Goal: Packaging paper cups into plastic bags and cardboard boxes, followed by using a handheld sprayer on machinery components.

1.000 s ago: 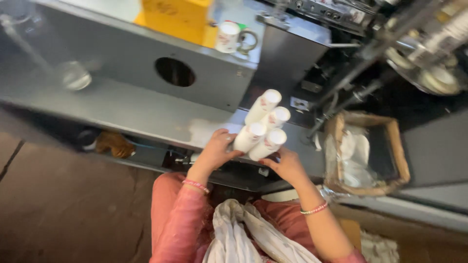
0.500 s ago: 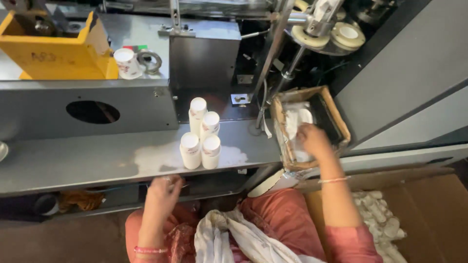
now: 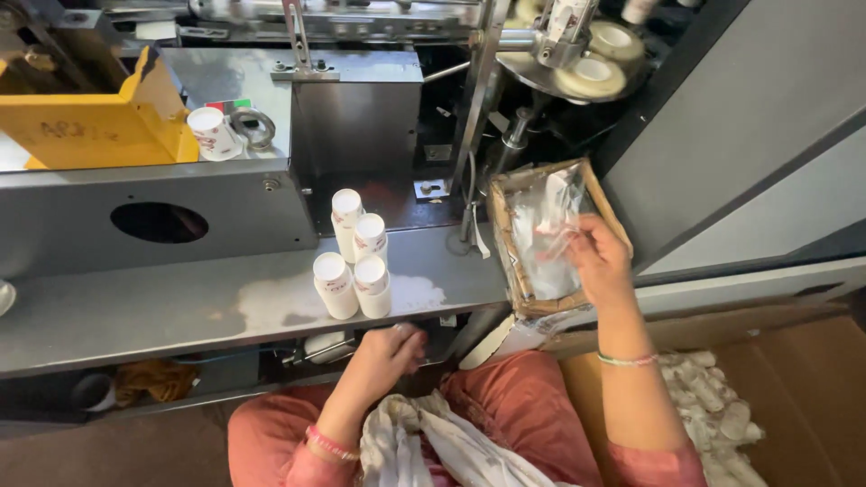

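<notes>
Four cup stacks [image 3: 354, 257], upright on the shelf [image 3: 180, 311].

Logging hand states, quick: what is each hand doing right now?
Left hand: loosely curled, holding nothing, below the shelf edge near the paper cup stacks.
Right hand: pinching a clear plastic bag in the cardboard box.

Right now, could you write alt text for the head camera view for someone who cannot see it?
A seated person's right hand pulls clear plastic film from a cardboard box, while the left hand rests below a grey metal shelf holding four white paper cup stacks.
</notes>
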